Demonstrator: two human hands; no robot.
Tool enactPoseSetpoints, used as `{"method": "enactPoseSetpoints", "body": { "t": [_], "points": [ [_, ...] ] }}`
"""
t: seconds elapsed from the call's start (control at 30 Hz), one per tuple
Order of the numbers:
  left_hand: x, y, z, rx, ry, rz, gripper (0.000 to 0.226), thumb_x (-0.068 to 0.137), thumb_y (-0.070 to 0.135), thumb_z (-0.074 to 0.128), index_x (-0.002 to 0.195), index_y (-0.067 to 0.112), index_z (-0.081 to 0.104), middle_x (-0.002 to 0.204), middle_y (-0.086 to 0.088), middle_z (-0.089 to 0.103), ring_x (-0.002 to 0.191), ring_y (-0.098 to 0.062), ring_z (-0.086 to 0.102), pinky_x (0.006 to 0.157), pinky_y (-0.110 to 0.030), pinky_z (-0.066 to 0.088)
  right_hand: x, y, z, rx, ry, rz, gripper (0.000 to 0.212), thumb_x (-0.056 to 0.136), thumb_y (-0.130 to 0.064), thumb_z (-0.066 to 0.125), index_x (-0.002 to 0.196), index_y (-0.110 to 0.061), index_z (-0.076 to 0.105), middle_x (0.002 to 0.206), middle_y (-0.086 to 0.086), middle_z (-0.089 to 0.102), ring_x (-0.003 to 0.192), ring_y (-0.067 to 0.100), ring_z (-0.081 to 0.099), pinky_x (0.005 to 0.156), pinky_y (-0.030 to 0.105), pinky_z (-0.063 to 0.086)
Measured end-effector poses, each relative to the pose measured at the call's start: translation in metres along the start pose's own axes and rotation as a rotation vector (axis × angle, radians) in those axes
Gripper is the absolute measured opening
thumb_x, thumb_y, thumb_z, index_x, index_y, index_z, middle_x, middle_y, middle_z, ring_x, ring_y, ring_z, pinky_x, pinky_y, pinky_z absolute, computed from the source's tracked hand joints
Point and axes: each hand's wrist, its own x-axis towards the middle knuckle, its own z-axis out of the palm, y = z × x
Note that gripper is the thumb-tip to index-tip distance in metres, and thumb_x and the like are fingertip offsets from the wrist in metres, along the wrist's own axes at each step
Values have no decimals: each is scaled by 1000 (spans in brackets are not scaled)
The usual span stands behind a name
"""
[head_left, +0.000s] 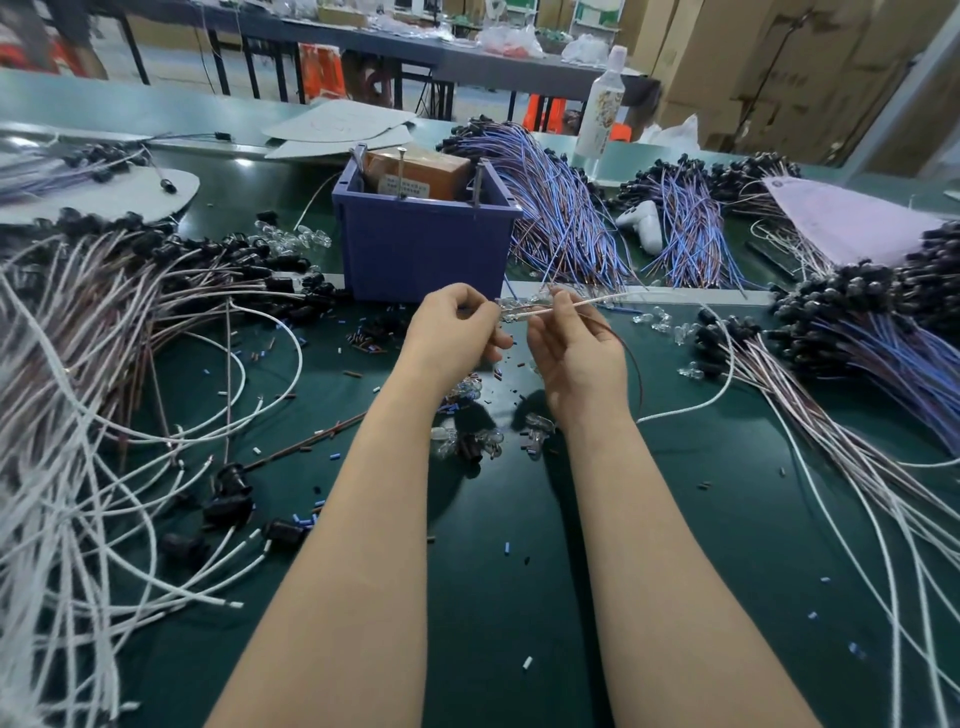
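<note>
Both hands are raised over the green work mat (519, 519), just in front of a blue bin. My left hand (457, 332) pinches a small clear glass bulb (511, 310) at its fingertips. My right hand (576, 353) pinches the end of a white wire (587, 300) and holds it against the bulb. A thin brown wire (631, 358) loops down from the right hand beside the white one. More clear bulbs (467, 441) lie on the mat under my wrists.
A blue plastic bin (421, 249) with a brown box inside stands behind the hands. Heaps of white and brown wires with black sockets (104, 312) cover the left. Blue and purple wire bundles (561, 208) and more sockets (852, 296) fill the right. A white bottle (602, 104) stands farther back.
</note>
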Motion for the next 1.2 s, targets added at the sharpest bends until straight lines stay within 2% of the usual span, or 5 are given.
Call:
{"method": "enactPoseSetpoints", "body": {
  "t": [0.2,0.33,0.8,0.93,1.2],
  "points": [
    [0,-2,-1,59,-3,-39,14,89,10,50,77,11,56,68,-2,67,43,0,54,42,-11,42,3,3,-3,-120,32,-97,10,94,-10,57,96,0,56,67,5,58,49,4,60,53,14,52],
    [2,-4,-2,1,28,-31,15,92,3,47,91,12,59,81,-7,69,54,-6,63,56,-19,53,3,3,-2,-135,31,-140,13,94,-8,57,81,-5,55,56,-1,59,47,4,59,52,14,51],
    [1,-5,2,61,-99,21,7,94,13,58,89,12,64,76,-1,70,64,-4,66,75,-29,57,3,7,-3,-190,44,-159,14,92,-8,60,79,-7,56,65,4,57,47,4,59,51,14,50],
    [4,-10,3,115,-19,1,6,93,10,59,92,6,64,72,-7,69,68,-18,66,81,-40,58,4,7,-4,-291,-31,-116,15,92,-9,61,77,-5,57,53,-1,62,46,5,58,52,15,51],
    [3,-6,-2,51,-42,-53,7,92,7,59,90,5,65,62,0,67,58,-7,63,66,-23,58,3,9,-4,-315,-7,-177,20,93,-7,57,75,-1,59,49,-2,61,43,4,56,51,13,50]
  ]
}}
